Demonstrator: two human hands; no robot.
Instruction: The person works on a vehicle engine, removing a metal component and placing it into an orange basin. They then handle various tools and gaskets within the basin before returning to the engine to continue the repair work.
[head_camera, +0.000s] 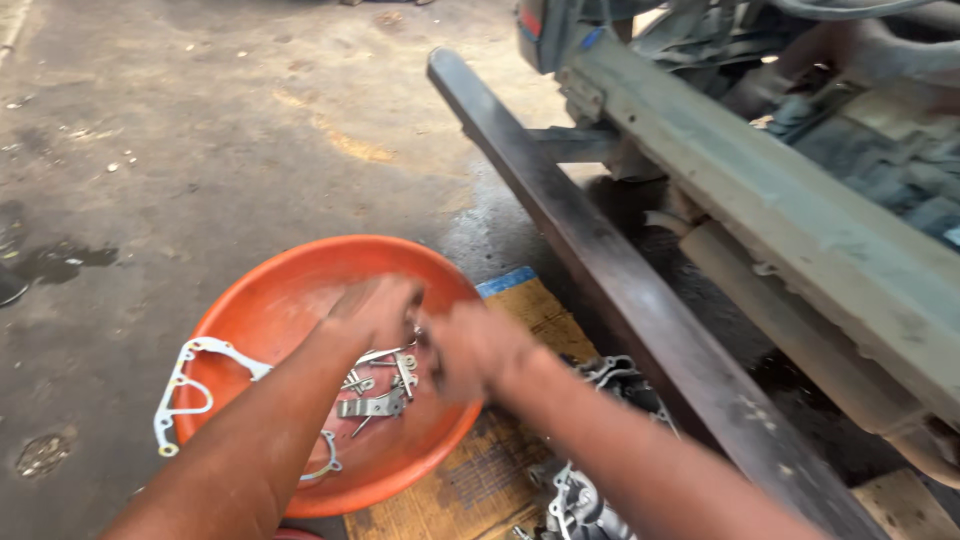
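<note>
I see a vehicle frame (800, 215) along the right, with a dark steel bar (620, 290) beside it on the concrete floor (150, 150). An orange basin (270, 300) sits on the floor, touching a cardboard sheet (500, 470). A white gasket (185, 385) hangs over its left rim. Bolts and brackets (380, 395) lie inside. My left hand (375, 310) and right hand (470, 345) hover over them, blurred; I cannot tell their grip.
</note>
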